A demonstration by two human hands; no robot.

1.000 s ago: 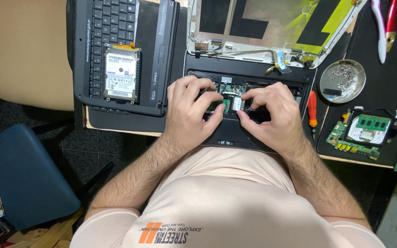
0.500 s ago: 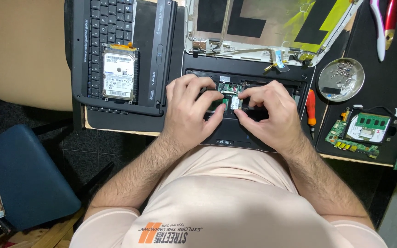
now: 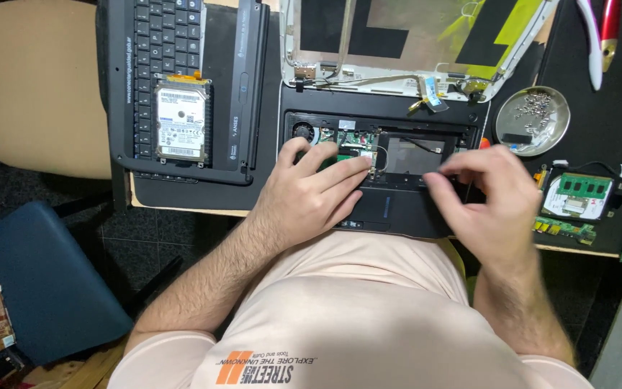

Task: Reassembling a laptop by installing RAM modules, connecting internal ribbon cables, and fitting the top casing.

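A person's left hand [image 3: 311,194] rests flat inside an opened laptop base [image 3: 390,209], its fingers stretched out and pressing on a small green circuit card [image 3: 358,148] in the upper-left of the bay. The right hand [image 3: 487,198], at three o'clock from the left, hovers blurred over the base's right edge with fingertips pinched together; whether they hold anything cannot be told. The card looks thin, light and brittle, with fine wires attached, so it is likely best taken by its bare edges rather than by its face. At eleven o'clock lies a hard drive [image 3: 180,122] on a detached keyboard [image 3: 154,54]; at two o'clock sits a dish of screws [image 3: 532,121].
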